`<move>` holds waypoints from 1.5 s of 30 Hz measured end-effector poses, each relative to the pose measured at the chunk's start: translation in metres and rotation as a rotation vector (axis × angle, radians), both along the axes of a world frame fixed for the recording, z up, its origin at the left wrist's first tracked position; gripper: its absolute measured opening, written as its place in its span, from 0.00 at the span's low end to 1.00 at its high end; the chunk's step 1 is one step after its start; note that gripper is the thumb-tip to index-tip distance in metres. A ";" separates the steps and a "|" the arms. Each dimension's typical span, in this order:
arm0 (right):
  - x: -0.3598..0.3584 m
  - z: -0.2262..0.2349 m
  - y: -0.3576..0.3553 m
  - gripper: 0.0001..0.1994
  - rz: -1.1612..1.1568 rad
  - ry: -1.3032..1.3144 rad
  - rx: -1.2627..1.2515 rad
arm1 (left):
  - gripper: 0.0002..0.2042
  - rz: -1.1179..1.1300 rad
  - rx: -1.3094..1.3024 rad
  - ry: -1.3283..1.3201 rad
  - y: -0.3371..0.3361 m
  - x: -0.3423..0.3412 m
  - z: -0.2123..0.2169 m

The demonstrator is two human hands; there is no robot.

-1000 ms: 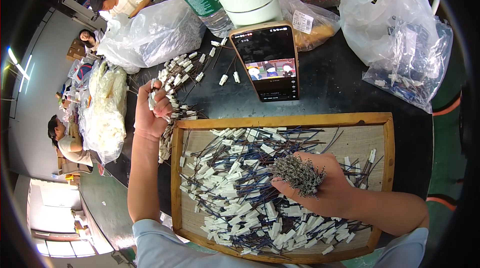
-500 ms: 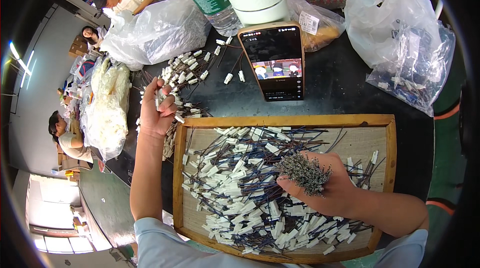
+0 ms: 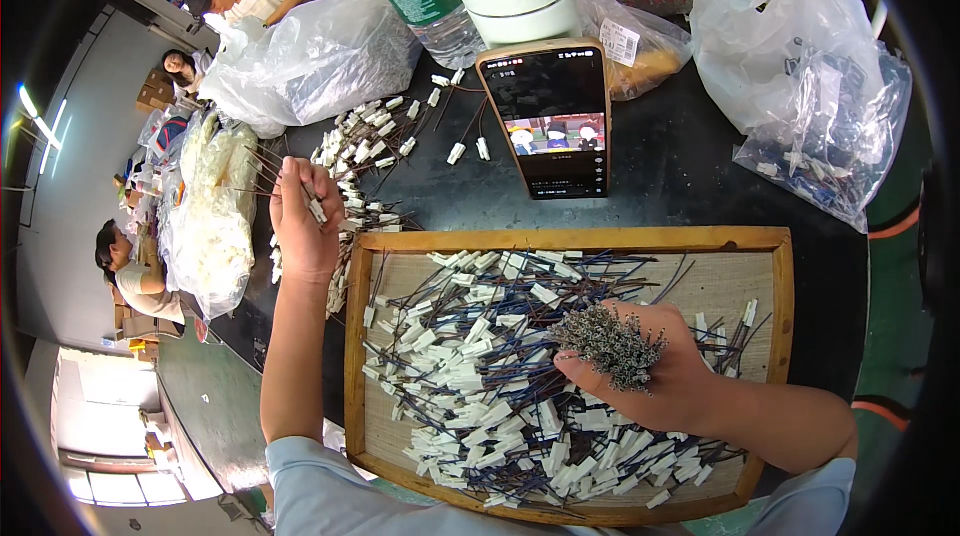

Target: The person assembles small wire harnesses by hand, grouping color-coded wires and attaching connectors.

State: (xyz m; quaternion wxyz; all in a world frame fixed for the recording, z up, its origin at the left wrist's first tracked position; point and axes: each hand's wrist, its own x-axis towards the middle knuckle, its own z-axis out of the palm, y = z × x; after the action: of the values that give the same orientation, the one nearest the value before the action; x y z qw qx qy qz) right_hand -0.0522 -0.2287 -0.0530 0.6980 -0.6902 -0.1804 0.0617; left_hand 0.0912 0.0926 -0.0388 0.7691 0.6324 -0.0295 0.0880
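Left hand (image 3: 306, 216): left of centre in the frame, fingers folded over a few white connectors (image 3: 317, 210), brown wires jutting toward the upper left.
Right hand (image 3: 655, 366): right of centre, well apart from the other, I see it fisted around a wire bundle (image 3: 612, 344) with silvery tips.
Tray (image 3: 580, 238): lower centre, wood-rimmed, its heaped connectors (image 3: 465, 346) lying beneath that fist.
Half a second on: the left fingers, earlier spread looser, have curled in; the right grip looks unchanged.
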 end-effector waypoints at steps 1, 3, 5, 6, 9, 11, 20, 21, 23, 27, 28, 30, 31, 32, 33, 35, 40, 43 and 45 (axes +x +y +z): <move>0.000 0.000 0.000 0.08 -0.006 -0.011 0.010 | 0.13 0.024 0.042 -0.043 -0.001 0.001 0.000; 0.000 0.001 0.001 0.08 -0.007 -0.009 0.013 | 0.13 0.007 0.068 -0.044 0.000 0.003 -0.007; 0.000 0.004 0.000 0.08 -0.004 -0.009 0.021 | 0.14 0.000 0.110 0.080 0.004 0.003 -0.011; 0.001 0.005 0.000 0.08 0.002 -0.006 -0.004 | 0.14 -0.011 0.107 0.109 0.002 0.004 -0.014; 0.002 0.006 0.000 0.08 0.006 -0.011 -0.019 | 0.14 0.004 0.173 0.157 0.002 0.007 -0.020; 0.001 0.007 0.000 0.08 0.008 -0.022 -0.006 | 0.14 -0.042 0.176 0.144 0.006 0.008 -0.024; -0.003 0.007 -0.004 0.07 -0.015 0.136 0.099 | 0.15 -0.005 0.139 0.166 -0.003 0.008 -0.005; -0.004 0.014 -0.006 0.05 -0.073 0.273 0.172 | 0.15 0.002 0.135 0.165 -0.002 0.007 -0.006; -0.006 0.028 -0.014 0.04 -0.125 0.410 0.233 | 0.15 0.004 0.184 0.184 -0.003 0.004 -0.012; -0.014 0.050 -0.035 0.09 0.290 0.281 0.697 | 0.15 0.052 0.265 0.107 0.012 -0.005 -0.018; -0.020 0.062 -0.038 0.11 0.386 0.253 0.793 | 0.15 0.043 0.244 0.092 0.008 -0.001 -0.021; -0.030 0.096 -0.033 0.14 0.509 0.322 0.933 | 0.15 0.061 0.199 0.112 -0.005 0.003 -0.022; -0.032 0.095 -0.032 0.14 0.521 0.331 0.911 | 0.14 0.084 0.170 0.124 -0.010 0.004 -0.022; -0.038 0.092 -0.031 0.13 0.567 0.298 1.019 | 0.14 0.074 0.146 0.130 -0.010 0.007 -0.024; -0.040 0.090 -0.029 0.13 0.613 0.263 1.138 | 0.14 0.087 0.137 0.129 -0.004 0.005 -0.023; -0.038 0.091 -0.022 0.12 0.629 0.238 1.164 | 0.15 -0.016 0.208 0.174 0.004 0.002 -0.020; -0.042 0.105 -0.031 0.13 0.560 0.274 0.825 | 0.16 -0.030 0.207 0.181 0.005 -0.001 -0.015; -0.033 0.092 -0.007 0.11 0.722 0.352 1.056 | 0.16 -0.070 0.452 0.209 -0.003 0.001 -0.009; -0.042 0.086 -0.004 0.12 0.641 0.288 1.186 | 0.14 -0.099 0.722 0.232 -0.011 0.006 -0.004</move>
State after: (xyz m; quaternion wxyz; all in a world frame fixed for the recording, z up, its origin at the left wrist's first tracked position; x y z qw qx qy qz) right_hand -0.0939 -0.2323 0.0331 0.9220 -0.0892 -0.2845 0.2470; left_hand 0.0969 0.0818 -0.0428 0.4983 0.8662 -0.0018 -0.0374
